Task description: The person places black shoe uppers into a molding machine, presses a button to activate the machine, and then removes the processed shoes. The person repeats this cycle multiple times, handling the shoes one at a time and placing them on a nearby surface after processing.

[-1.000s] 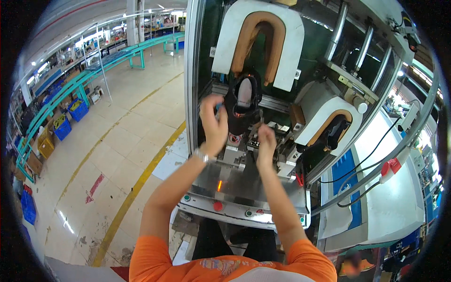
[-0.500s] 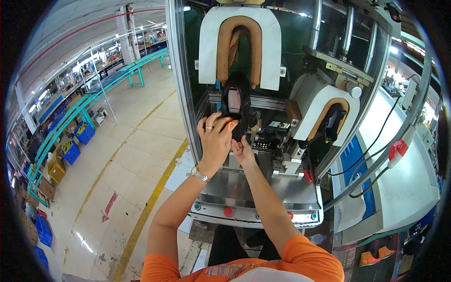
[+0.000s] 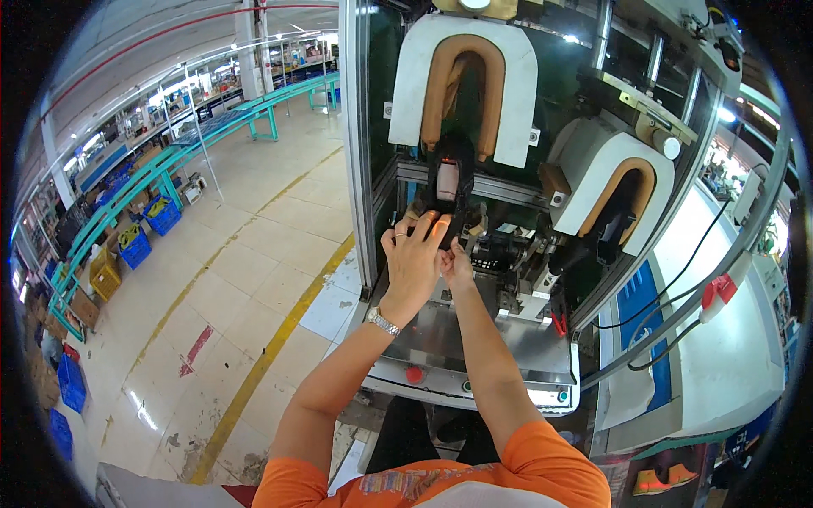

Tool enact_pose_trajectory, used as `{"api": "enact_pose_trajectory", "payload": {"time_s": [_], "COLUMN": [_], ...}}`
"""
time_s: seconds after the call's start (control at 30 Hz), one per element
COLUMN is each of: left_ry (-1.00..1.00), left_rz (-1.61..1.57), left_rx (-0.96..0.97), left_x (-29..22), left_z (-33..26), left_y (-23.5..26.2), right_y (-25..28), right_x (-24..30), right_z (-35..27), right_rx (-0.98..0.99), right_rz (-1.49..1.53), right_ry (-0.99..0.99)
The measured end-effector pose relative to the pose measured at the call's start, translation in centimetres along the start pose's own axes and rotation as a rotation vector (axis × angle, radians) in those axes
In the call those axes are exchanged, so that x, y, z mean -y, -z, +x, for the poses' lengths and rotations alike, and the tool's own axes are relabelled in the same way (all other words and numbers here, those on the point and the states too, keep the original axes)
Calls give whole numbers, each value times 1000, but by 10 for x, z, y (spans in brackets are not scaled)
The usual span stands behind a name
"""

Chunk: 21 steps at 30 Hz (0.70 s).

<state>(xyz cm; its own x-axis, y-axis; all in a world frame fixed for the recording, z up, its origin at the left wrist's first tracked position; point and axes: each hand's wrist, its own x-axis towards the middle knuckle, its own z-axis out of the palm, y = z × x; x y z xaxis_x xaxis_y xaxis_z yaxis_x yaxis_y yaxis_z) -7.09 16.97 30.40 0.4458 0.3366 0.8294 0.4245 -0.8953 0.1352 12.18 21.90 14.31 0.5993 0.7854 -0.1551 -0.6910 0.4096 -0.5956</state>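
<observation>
A black shoe upper [image 3: 464, 161] with a pale insole area sits at the left station of a machine, below a white U-shaped clamp [image 3: 406, 93] with a brown pad [image 3: 432, 93]. My left hand [image 3: 413, 261] lies over the shoe's near end, fingers bent and pressed on it, with an orange-red light on the fingertips. Close by on the right, my right hand [image 3: 457, 264] grips the same end from its side and below, its fingertips partly hidden. At the right station, a second white clamp [image 3: 584, 169] stands around another dark, shoe-shaped piece [image 3: 611, 227].
A steel ledge [image 3: 525, 360] and a front panel with a red button [image 3: 414, 375] lie below my forearms. To the right stand a grey cable hose [image 3: 652, 334] and a white worktable [image 3: 737, 313]. Blue crates [image 3: 163, 215] line a green conveyor frame [image 3: 182, 151] at far left.
The view has shifted, so the machine appears farther right. My right hand's fingers have closed in against the near end of the shoe; my left hand stays on it.
</observation>
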Motion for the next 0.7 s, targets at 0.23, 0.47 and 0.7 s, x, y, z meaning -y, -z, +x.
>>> {"api": "enact_pose_trajectory", "payload": {"time_s": [0.23,0.47,0.7], "left_ry": [-13,6,8], "left_rz": [-15,-49,-95], "left_rx": [36,107,103], "left_x": [3,7,10], "left_z": [-2,-4,-7], "left_y": [0,-5,-8], "right_y": [0,4,-9], "right_x": [2,1,0], "right_z": [0,-2,-7], "right_rx": [16,15,-64], "right_rz": [40,-4,-32], "right_ry": [-5,-8,-73]}}
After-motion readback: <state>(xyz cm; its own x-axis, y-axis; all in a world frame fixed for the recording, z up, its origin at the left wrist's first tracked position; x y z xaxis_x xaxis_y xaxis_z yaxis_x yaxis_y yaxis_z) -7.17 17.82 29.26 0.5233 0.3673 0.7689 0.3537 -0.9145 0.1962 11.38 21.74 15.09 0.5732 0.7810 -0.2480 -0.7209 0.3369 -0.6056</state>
